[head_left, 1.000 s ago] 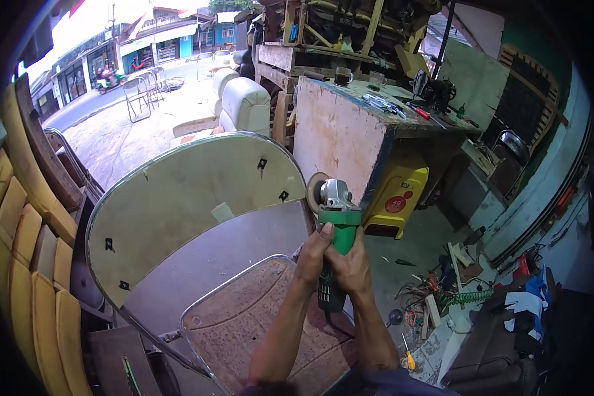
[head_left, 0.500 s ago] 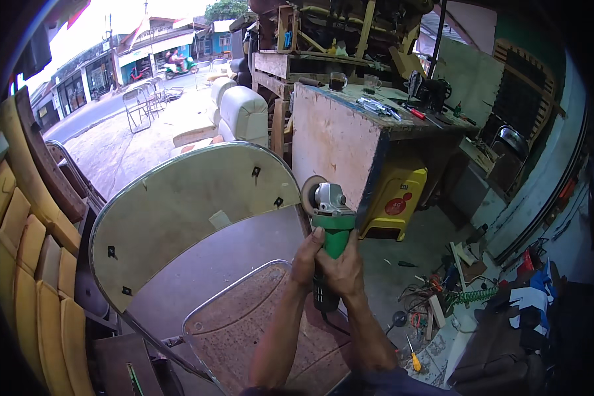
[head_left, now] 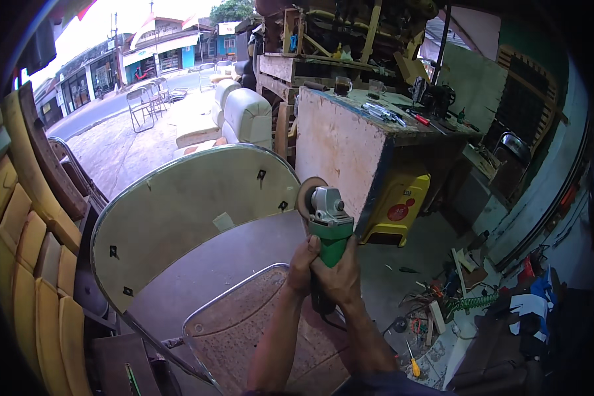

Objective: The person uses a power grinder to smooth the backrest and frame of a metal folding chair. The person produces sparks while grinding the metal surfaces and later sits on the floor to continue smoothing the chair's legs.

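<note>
Both my hands grip a green and black angle grinder (head_left: 332, 232) with a silver head. My left hand (head_left: 303, 265) wraps its left side, thumb up along the body. On the other side my right hand (head_left: 338, 270) closes around the housing. The grinder's round disc (head_left: 308, 196) is at the right edge of a chair's curved backrest (head_left: 188, 188), close to its metal rim; whether they touch I cannot tell. Dark clips dot the backrest panel. Below my forearms lies the chair's worn brown seat (head_left: 244, 327) with a metal frame.
Yellow cushions (head_left: 46, 290) are stacked at the left. A workbench (head_left: 340, 142) with a sewing machine (head_left: 432, 94) stands at the right, a yellow plastic stool (head_left: 402, 208) beneath it. Scraps, wires and a yellow-handled screwdriver (head_left: 414, 365) litter the right floor. White sofa seats (head_left: 244, 119) stand beyond.
The grinder has shifted slightly down and left along the backrest's edge, its head tilting a little. Both hands keep their hold. The motorbike on the road has gone from view.
</note>
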`<action>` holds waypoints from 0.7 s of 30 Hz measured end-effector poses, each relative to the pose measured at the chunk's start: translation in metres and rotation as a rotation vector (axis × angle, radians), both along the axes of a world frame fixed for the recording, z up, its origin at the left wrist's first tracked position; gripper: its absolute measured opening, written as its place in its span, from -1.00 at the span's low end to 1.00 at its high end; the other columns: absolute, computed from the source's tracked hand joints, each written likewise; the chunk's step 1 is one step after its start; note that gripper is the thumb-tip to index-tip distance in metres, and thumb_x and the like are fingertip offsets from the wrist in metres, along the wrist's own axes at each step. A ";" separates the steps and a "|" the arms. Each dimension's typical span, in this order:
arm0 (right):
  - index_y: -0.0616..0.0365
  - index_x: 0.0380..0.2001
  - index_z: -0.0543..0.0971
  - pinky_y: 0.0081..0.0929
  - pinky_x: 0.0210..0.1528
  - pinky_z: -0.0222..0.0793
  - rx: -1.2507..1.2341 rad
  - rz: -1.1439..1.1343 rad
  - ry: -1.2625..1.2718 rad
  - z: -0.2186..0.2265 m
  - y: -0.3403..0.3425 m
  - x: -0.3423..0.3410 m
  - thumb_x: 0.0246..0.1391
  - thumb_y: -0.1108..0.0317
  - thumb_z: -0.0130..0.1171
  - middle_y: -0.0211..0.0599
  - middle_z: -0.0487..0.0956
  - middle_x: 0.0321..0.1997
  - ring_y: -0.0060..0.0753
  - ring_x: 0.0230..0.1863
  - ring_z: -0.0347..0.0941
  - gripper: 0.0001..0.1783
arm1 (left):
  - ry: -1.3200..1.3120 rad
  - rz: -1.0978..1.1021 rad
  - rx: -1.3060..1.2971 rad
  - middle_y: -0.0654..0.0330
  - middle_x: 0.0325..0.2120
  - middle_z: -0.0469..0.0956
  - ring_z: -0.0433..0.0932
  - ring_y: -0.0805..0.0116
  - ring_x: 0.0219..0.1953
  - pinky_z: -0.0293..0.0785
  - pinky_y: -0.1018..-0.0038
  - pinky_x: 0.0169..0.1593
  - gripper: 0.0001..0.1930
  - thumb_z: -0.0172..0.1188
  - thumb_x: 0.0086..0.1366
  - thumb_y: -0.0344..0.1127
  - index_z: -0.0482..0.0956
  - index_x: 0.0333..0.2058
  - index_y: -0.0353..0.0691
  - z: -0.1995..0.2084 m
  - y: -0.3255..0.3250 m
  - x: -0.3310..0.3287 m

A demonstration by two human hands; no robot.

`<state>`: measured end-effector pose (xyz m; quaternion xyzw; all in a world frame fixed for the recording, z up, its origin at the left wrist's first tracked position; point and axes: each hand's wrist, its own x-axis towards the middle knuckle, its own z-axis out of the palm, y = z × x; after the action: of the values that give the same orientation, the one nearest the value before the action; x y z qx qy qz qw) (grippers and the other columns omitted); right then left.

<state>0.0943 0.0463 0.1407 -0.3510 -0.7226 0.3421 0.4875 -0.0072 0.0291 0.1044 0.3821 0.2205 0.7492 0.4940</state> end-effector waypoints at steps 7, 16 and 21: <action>0.28 0.15 0.27 -0.03 -0.04 0.55 -0.092 0.032 -0.014 0.019 -0.001 0.003 0.00 0.02 0.41 0.31 0.63 -0.10 0.30 -0.07 0.65 -0.18 | 0.012 0.068 -0.012 0.09 0.06 0.57 0.57 0.34 0.05 0.45 0.42 0.19 -0.42 -0.07 0.58 0.06 0.45 0.21 -0.41 0.016 -0.005 0.004; 0.31 0.13 0.28 -0.10 -0.06 0.56 -0.058 0.087 0.007 0.013 0.021 0.008 0.00 0.03 0.39 0.26 0.64 -0.11 0.21 -0.09 0.66 -0.20 | 0.052 0.079 -0.094 0.12 0.04 0.55 0.51 0.38 0.06 0.40 0.44 0.18 -0.43 -0.07 0.59 0.07 0.47 0.19 -0.38 0.019 0.012 0.002; 0.30 0.14 0.28 -0.09 -0.05 0.55 -0.054 0.105 -0.079 0.027 0.021 0.010 -0.03 -0.03 0.38 0.27 0.63 -0.11 0.21 -0.09 0.66 -0.17 | -0.028 0.146 -0.050 0.13 0.05 0.55 0.51 0.37 0.07 0.40 0.43 0.19 -0.46 -0.10 0.61 0.05 0.50 0.17 -0.36 0.026 0.009 0.011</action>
<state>0.1045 0.0677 0.1678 -0.3390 -0.7491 0.3723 0.4305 0.0037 0.0382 0.1308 0.3419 0.2598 0.7828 0.4504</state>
